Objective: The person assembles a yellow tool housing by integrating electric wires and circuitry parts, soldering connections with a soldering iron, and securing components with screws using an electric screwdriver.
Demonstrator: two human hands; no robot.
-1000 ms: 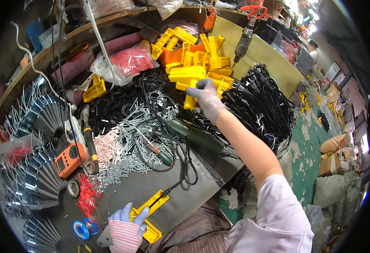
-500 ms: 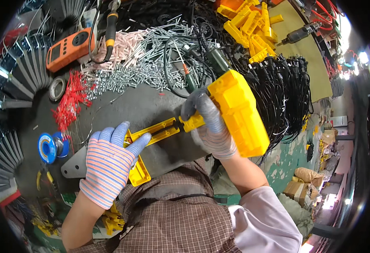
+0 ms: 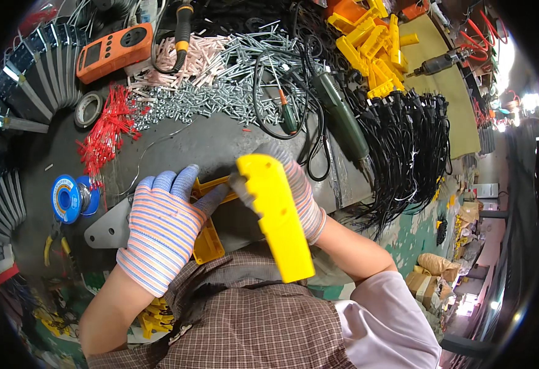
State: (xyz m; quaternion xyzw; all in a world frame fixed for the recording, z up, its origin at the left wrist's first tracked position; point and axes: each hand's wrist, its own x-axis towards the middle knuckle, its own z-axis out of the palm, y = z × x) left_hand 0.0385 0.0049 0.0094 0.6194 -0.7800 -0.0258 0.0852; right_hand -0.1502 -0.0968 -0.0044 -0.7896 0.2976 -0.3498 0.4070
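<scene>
My left hand, in a striped knit glove with blue-grey fingertips, grips a yellow plastic housing piece resting at the bench's near edge. Its thumb lies across the piece and hides the middle of it. In my right hand, gloved likewise, is a second yellow plastic housing part, larger and with a notched left edge. It is held tilted above the bench, just right of the first piece and partly covering it. The right fingertips are mostly behind it and blurred.
Loose screws are heaped at the back, with red leads to the left. A green electric screwdriver lies beside black cables. A solder spool, orange meter, and piled yellow housings surround the work area.
My right hand has moved left with the larger yellow part and turned it, so a narrower side shows. The electric screwdriver is now uncovered. My left hand keeps its grip.
</scene>
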